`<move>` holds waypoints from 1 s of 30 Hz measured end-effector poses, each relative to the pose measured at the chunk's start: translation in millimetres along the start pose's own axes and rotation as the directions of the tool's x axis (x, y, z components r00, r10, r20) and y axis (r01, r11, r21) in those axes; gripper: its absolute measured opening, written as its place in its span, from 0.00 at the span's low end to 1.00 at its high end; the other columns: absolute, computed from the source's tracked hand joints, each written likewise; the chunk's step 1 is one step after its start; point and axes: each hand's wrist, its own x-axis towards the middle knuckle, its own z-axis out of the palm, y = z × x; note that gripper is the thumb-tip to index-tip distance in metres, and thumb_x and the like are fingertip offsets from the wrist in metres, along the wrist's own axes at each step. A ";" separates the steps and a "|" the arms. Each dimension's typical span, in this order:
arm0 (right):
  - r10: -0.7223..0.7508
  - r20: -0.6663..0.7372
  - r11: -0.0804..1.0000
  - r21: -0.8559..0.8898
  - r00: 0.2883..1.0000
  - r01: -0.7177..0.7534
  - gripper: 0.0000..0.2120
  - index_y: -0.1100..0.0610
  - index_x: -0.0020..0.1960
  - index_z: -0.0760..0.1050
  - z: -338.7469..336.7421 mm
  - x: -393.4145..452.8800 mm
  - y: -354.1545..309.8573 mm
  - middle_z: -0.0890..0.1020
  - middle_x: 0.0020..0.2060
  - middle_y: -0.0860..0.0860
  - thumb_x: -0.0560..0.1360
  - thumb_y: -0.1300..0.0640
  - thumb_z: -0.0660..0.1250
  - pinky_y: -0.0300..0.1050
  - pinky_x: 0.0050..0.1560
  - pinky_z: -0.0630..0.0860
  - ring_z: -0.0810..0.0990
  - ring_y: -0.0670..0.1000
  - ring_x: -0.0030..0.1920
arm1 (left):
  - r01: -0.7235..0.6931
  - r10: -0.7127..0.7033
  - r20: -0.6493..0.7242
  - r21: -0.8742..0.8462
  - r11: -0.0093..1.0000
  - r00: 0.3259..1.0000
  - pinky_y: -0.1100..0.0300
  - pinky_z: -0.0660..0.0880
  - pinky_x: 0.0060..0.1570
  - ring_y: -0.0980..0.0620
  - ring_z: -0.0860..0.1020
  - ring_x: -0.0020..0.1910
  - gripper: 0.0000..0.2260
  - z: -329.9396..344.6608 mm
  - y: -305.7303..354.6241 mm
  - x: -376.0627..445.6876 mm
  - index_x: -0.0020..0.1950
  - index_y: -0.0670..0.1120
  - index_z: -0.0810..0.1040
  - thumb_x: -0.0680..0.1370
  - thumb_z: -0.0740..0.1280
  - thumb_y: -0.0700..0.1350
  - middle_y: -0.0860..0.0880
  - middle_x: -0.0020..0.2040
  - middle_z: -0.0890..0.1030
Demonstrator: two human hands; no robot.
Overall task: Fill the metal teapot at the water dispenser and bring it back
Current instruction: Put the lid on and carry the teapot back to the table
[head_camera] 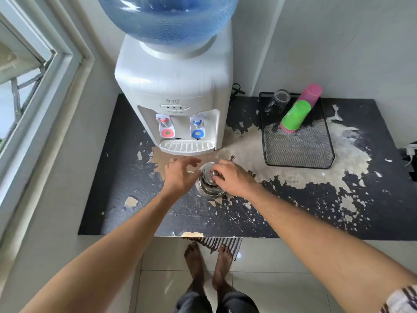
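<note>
Teapot [208,181] sits on the worn black counter [126,199] at six o'clock from the water dispenser [178,96], just short of its drip tray [186,147]. Right hand [234,179] pinches the lid knob, probably to lift the lid for filling; left hand [179,175], fingers loosely spread, hovers at the pot's nine o'clock, seemingly to steady it. The dispenser's front reads "TD".

The water dispenser [178,98] is white, topped by a translucent blue bottle [168,16], with 1 red tap [166,127] and 1 blue tap [197,128]. Under it the counter [117,177] is black, its coating peeled to beige patches. Right of the dispenser, a black mesh tray [300,152] holds a green cup [295,116] and a pink cup [312,92]. In front, the teapot [208,184] is shiny silver.
</note>
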 end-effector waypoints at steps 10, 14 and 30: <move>-0.017 0.022 0.993 -0.114 1.000 0.020 0.11 0.60 0.63 0.77 7.1 -1.7 -4.8 0.76 0.52 0.54 0.82 0.60 0.66 0.47 0.55 0.79 0.73 0.49 0.51 | -0.259 0.185 0.258 0.289 0.922 0.948 0.48 0.64 0.61 0.47 0.72 0.65 0.19 7.6 3.4 4.7 0.66 0.59 0.82 0.76 0.76 0.55 0.54 0.66 0.81; -0.002 0.018 0.995 -0.104 1.000 0.004 0.14 0.59 0.67 0.76 8.6 -0.3 -8.5 0.77 0.55 0.55 0.82 0.60 0.66 0.48 0.59 0.78 0.77 0.52 0.56 | -0.276 0.205 0.241 0.313 0.909 0.949 0.48 0.63 0.60 0.47 0.73 0.63 0.18 8.0 4.0 5.6 0.65 0.57 0.83 0.75 0.76 0.54 0.54 0.64 0.82; 0.020 -0.016 0.990 -0.142 1.000 -0.022 0.17 0.60 0.69 0.75 16.7 -2.3 -9.4 0.78 0.61 0.57 0.81 0.61 0.66 0.50 0.67 0.75 0.77 0.54 0.64 | -0.317 0.240 0.254 0.327 0.890 0.937 0.48 0.63 0.59 0.48 0.73 0.61 0.18 9.1 1.5 4.5 0.66 0.55 0.82 0.77 0.74 0.53 0.52 0.61 0.81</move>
